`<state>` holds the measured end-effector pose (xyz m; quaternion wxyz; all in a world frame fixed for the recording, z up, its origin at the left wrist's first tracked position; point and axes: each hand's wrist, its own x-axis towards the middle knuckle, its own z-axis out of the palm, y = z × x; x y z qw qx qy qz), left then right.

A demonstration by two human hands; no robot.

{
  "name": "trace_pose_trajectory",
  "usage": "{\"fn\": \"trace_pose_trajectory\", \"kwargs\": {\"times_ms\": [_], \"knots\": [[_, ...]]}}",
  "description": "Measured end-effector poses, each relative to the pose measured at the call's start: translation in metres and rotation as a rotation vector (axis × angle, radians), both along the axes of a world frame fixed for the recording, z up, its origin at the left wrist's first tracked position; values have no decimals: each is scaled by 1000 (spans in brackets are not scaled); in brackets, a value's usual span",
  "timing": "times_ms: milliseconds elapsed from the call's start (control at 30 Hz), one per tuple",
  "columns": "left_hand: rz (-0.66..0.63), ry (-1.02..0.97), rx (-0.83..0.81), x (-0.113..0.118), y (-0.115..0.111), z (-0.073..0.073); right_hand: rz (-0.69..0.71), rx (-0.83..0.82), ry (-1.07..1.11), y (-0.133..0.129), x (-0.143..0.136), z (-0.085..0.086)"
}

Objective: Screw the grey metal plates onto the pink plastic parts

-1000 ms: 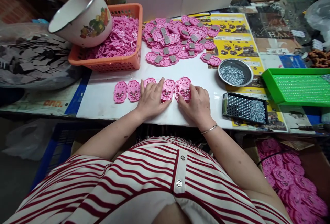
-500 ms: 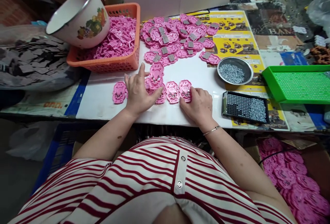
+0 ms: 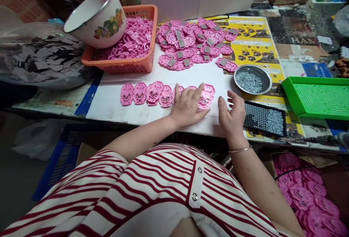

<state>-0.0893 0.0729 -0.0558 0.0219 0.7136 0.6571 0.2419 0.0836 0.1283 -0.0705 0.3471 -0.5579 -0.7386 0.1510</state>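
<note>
A row of pink plastic pieces (image 3: 140,93) with small metal screws on them lies on the white sheet, and one spot in the row looks stacked. My left hand (image 3: 188,107) reaches over the row's right part, covering some pieces. Its thumb and forefinger grip the edges of the rightmost pink plastic piece (image 3: 206,95). To the right, my right hand (image 3: 232,117) is raised with thumb and fingers apart, holding nothing. It is nearest the black perforated tray (image 3: 256,117) of screws and partly hides its left end. A metal bowl of screws (image 3: 249,81) stands behind.
Behind the row lies a heap of pink pieces with grey metal plates (image 3: 185,44). An orange basket (image 3: 131,67) of pink parts carries an enamel pot (image 3: 106,26). A green tray (image 3: 316,99) stands right, near a dark power tool (image 3: 335,139). Below is a box of pink pieces (image 3: 305,193).
My left hand has moved right along the row to its right end. My right hand has let go of the end piece and moved right, toward the black tray.
</note>
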Motion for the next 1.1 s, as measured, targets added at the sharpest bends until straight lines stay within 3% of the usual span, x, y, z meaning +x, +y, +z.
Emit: {"fn": "trace_pose_trajectory", "kwargs": {"times_ms": [133, 267, 400, 567, 667, 1100], "knots": [[-31, 66, -69, 27, 12, -2, 15, -44, -48, 3, 5, -5], [-60, 91, -132, 30, 13, -1, 48, -55, -81, 2, -4, -8], [-40, 85, -126, 0, -2, 3, 90, -57, -105, 0, -10, -9], [342, 96, -11, -73, -31, -5, 112, -53, -99, -2, -13, -11], [471, 118, -28, -102, -39, -15, 104, -48, -96, -2, -14, -14], [477, -86, 20, -110, -28, -21, 90, -21, -77, -8, -18, -18]]}}
